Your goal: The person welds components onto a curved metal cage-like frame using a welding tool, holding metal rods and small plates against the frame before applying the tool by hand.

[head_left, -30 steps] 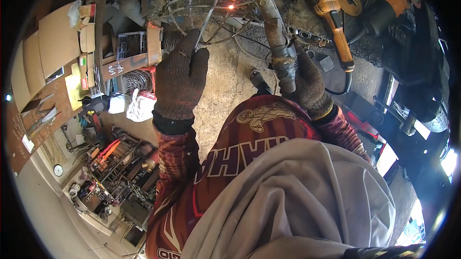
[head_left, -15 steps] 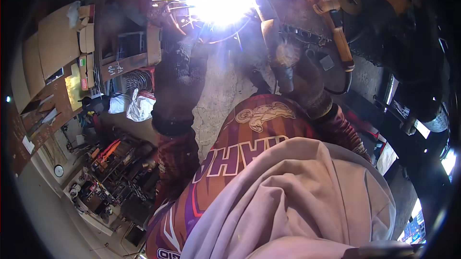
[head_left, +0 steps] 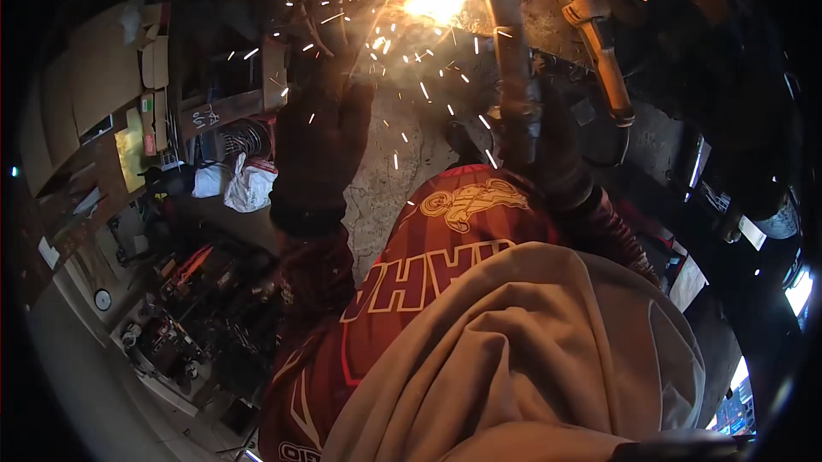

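Sparks flying close to my shirt and my left hand

Sparks spray from the bright glow at the wire frame, some reaching almost to my red shirt. One could lodge in the fabric, or in the loose beige cloth lower down, and smoulder while the glare holds my eyes. I judge my left hand the more exposed to heat, since it rests just short of the frame. If the frame shifted, or my right hand wavered, the hot tip could wander off its spot or stick. Smoke haze near the glow could hide such a slip.

The frame lies ahead of both hands: directly beyond my left hand's fingertips, and ahead and to the left of my right. My right hand grips the handle of the electrode holder, whose far end stands just beside the glow. A thin rod slants from the frame towards my left hand; in this shadow I cannot tell whether my fingers are closed on it.
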{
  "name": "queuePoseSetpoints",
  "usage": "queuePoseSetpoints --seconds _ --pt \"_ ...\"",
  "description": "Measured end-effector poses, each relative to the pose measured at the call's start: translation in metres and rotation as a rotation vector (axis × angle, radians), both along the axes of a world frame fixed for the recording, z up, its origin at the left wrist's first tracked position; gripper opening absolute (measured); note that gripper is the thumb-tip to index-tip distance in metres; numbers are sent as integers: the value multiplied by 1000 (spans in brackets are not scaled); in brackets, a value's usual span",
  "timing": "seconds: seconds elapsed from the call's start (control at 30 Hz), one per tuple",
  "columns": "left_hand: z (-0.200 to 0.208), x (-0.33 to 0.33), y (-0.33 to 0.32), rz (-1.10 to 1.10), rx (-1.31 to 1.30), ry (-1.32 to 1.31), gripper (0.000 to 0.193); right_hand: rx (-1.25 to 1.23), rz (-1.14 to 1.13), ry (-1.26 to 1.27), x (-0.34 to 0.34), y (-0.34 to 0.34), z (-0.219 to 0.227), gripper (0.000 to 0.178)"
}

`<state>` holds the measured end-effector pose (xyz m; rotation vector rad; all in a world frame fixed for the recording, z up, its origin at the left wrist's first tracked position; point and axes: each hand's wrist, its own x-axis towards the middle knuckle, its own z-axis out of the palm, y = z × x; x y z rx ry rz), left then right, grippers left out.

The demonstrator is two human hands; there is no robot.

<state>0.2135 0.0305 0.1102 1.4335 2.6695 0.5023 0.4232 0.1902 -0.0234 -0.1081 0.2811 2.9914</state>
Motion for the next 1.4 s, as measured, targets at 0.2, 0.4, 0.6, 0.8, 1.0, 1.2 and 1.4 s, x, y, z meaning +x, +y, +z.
queuePoseSetpoints --seconds 0.2,0.4,0.6,0.8,1.0,1.2,1.4 --pt "4 5 1 50 32 -90 26 1027 -269 -461 7 -11 21 60" --pt "2 -2 -3 -150 -34 178 34 1361 -291 -522 16 -16 -3 80" --pt "5 4 2 81 -4 -117 36 1601 -230 -562 17 -12 -1 79" --pt "-4 -4 -3 -58 78 2 40 1544 -160 -570 13 -9 12 74" --pt "-10 1 -12 92 181 -275 38 663 -215 -344 13 -17 4 70" --pt "-2 1 -2 74 58 -156 36 501 -184 -267 13 -11 8 66" --pt "0 2 -4 79 36 -131 34 987 -256 -448 18 -17 7 62"
